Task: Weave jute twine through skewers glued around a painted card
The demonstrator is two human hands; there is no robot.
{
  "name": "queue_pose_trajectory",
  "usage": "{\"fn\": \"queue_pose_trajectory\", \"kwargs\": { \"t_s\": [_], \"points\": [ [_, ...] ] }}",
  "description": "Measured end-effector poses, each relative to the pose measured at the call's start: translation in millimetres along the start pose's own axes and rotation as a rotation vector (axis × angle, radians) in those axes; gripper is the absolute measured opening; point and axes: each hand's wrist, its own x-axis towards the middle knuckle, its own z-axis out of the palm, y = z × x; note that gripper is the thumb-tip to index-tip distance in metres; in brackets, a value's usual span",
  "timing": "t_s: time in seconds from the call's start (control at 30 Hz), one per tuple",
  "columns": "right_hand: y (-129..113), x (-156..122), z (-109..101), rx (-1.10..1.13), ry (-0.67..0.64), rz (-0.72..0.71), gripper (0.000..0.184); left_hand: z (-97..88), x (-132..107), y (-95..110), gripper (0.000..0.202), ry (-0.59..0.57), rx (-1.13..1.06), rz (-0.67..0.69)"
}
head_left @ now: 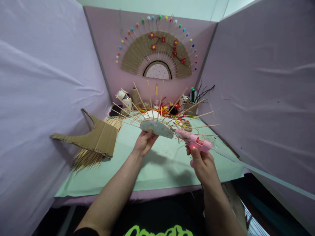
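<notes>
My left hand (pixel 145 143) grips a pale half-round fan base (pixel 157 127) by its lower edge, with the thumb on its face. Thin wooden sticks (pixel 140 95) fan out from the base's curved side. In my right hand (pixel 203 160) is a pink hot glue gun (pixel 193 139), with a small red light lit on it and an orange part inside. The gun's nozzle points left at the right end of the base; whether it touches is too small to tell.
On the left, cut cardboard (pixel 103 134) lies over a bundle of sticks (pixel 88 160). Jars (pixel 126 101), coloured strips and a twine coil (pixel 186 126) crowd the table's back. A finished fan (pixel 133 55) with red flowers hangs on the back panel. Fabric walls (pixel 258 82) flank the table.
</notes>
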Motion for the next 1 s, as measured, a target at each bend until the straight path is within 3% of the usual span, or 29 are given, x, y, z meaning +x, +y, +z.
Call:
{"fn": "queue_pose_trajectory", "kwargs": {
  "t_s": [1.0],
  "points": [
    [4.9,1.0,-1.3,-0.043,-0.014,-0.005,0.039,-0.6,1.0,3.0,0.033,0.010,-0.023,0.022]
  ]
}}
